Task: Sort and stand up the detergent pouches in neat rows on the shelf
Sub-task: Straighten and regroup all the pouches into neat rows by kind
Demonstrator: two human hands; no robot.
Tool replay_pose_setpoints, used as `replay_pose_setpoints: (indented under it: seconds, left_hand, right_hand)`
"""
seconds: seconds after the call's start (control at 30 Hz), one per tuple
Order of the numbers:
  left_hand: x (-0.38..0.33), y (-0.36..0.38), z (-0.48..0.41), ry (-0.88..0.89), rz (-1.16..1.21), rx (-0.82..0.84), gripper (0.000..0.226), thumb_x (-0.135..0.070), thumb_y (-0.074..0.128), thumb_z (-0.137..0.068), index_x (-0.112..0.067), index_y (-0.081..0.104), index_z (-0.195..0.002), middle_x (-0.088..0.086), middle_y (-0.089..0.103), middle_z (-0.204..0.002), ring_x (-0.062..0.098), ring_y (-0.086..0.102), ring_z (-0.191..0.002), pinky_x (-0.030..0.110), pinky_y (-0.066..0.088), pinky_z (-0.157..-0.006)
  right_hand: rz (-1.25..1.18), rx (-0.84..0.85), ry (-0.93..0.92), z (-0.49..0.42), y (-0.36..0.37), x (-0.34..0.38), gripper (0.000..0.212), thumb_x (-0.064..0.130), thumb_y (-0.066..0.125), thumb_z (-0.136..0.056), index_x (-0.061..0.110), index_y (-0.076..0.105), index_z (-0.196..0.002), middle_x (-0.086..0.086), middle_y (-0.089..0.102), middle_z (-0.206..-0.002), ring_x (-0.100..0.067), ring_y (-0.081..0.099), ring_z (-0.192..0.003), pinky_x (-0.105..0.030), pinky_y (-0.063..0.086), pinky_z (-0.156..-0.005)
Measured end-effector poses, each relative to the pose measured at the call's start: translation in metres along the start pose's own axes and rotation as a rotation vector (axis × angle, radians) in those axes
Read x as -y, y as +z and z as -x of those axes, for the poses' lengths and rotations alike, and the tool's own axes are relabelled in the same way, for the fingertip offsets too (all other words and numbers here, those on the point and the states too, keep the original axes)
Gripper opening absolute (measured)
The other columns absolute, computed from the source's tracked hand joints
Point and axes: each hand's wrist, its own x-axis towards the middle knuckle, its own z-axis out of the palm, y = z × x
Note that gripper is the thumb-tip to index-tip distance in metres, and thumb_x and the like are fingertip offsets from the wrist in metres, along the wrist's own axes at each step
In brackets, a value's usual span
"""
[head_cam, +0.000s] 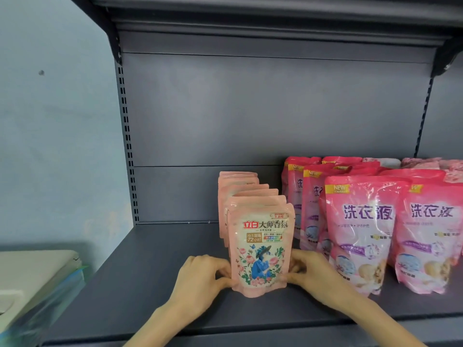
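A row of several pale pink detergent pouches (246,194) stands upright on the dark grey shelf (140,284), running front to back. The front pouch (261,249) shows a flower picture with a figure in blue. My left hand (200,279) pinches its lower left edge and my right hand (313,274) pinches its lower right edge. To the right stand two rows of bigger, brighter pink pouches (360,231), upright, with purple lettering.
The shelf's left half is bare up to the slotted upright (127,146). More pink packs lie at the back right (426,164). A beige box over a blue plastic bag (37,284) sits off the shelf at the lower left. An upper shelf (250,11) hangs overhead.
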Motion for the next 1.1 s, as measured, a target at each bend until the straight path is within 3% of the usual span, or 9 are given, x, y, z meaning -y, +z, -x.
replay_pose_setpoints:
  seconds: [0.17, 0.27, 0.33, 0.43, 0.5, 0.63, 0.8, 0.97, 1.1]
  left_hand:
    - [-0.001, 0.002, 0.002, 0.020, -0.031, -0.052, 0.018, -0.043, 0.063, -0.083, -0.033, 0.069, -0.096, -0.036, 0.046, -0.070, -0.005, 0.053, -0.080, 0.019, 0.039, -0.085]
    - [0.002, 0.005, 0.005, 0.023, -0.055, -0.049, 0.019, -0.046, 0.060, -0.083, -0.035, 0.065, -0.098, -0.036, 0.045, -0.073, -0.006, 0.054, -0.085, 0.020, 0.041, -0.091]
    - [0.005, 0.009, 0.009, 0.040, -0.101, -0.111, 0.023, -0.051, 0.055, -0.084, -0.037, 0.059, -0.102, -0.032, 0.050, -0.086, -0.005, 0.053, -0.088, 0.021, 0.043, -0.091]
    - [0.006, 0.011, 0.014, 0.108, -0.235, -0.306, 0.051, -0.057, 0.043, -0.081, -0.027, 0.045, -0.122, -0.014, 0.046, -0.121, 0.002, 0.047, -0.104, 0.020, 0.042, -0.087]
    - [0.002, 0.010, 0.013, 0.189, -0.286, -0.423, 0.068, -0.058, 0.042, -0.079, -0.015, 0.037, -0.132, -0.001, 0.038, -0.134, 0.010, 0.039, -0.117, 0.023, 0.038, -0.096]
    - [-0.008, 0.018, 0.006, 0.418, -0.392, -0.524, 0.083, -0.063, 0.038, -0.086, -0.006, 0.018, -0.144, 0.013, 0.026, -0.146, 0.025, 0.029, -0.133, 0.039, 0.023, -0.109]
    - [0.002, 0.034, -0.006, 0.452, -0.685, -0.476, 0.092, -0.066, 0.030, -0.085, -0.003, 0.001, -0.147, 0.015, -0.001, -0.155, 0.030, 0.003, -0.144, 0.051, 0.010, -0.113]
    - [0.019, 0.034, -0.020, 0.416, -0.859, -0.373, 0.085, -0.060, 0.024, -0.086, -0.005, 0.002, -0.147, 0.013, -0.005, -0.156, 0.029, -0.004, -0.144, 0.055, 0.005, -0.112]
    - [0.025, 0.037, -0.024, 0.398, -0.903, -0.348, 0.084, -0.060, 0.020, -0.087, -0.005, 0.002, -0.147, 0.011, 0.008, -0.155, 0.027, -0.001, -0.144, 0.054, 0.004, -0.112]
  right_hand:
    - [0.024, -0.057, -0.022, -0.002, 0.004, -0.006, 0.020, 0.014, 0.073, -0.078, 0.031, 0.066, -0.086, 0.018, 0.067, -0.076, 0.001, 0.055, -0.065, -0.015, 0.046, -0.064]
    - [0.067, -0.091, -0.048, 0.002, 0.005, -0.009, 0.020, 0.021, 0.073, -0.079, 0.035, 0.062, -0.089, 0.022, 0.065, -0.082, 0.001, 0.059, -0.075, -0.024, 0.051, -0.073]
    - [0.154, -0.167, -0.104, 0.008, 0.006, -0.012, 0.031, 0.036, 0.069, -0.080, 0.045, 0.050, -0.103, 0.027, 0.059, -0.099, 0.005, 0.056, -0.094, -0.025, 0.050, -0.083]
    - [0.230, -0.351, -0.248, 0.018, 0.007, -0.009, 0.065, 0.054, 0.058, -0.080, 0.057, 0.017, -0.130, 0.040, 0.021, -0.136, 0.013, 0.029, -0.127, -0.021, 0.034, -0.104]
    - [0.418, -0.482, -0.365, 0.020, 0.009, -0.004, 0.080, 0.063, 0.050, -0.082, 0.047, 0.000, -0.142, 0.023, 0.011, -0.150, 0.008, 0.009, -0.139, -0.027, 0.025, -0.110]
    - [0.852, -0.530, -0.585, 0.012, 0.022, 0.003, 0.088, 0.071, 0.031, -0.084, 0.019, 0.002, -0.150, -0.013, 0.010, -0.155, -0.023, 0.000, -0.145, -0.047, 0.017, -0.112]
    - [1.085, -0.467, -0.673, -0.013, 0.035, -0.003, 0.090, 0.073, 0.023, -0.084, 0.016, 0.002, -0.150, -0.014, -0.006, -0.157, -0.032, -0.001, -0.144, -0.050, 0.009, -0.113]
    - [1.130, -0.422, -0.643, -0.032, 0.040, -0.010, 0.086, 0.072, 0.017, -0.087, 0.014, 0.004, -0.150, -0.012, -0.006, -0.157, -0.032, -0.002, -0.144, -0.047, 0.005, -0.114]
    - [1.158, -0.400, -0.618, -0.038, 0.039, -0.012, 0.092, 0.075, 0.021, -0.084, 0.012, 0.002, -0.149, -0.010, -0.008, -0.157, -0.030, -0.004, -0.145, -0.047, 0.007, -0.114]
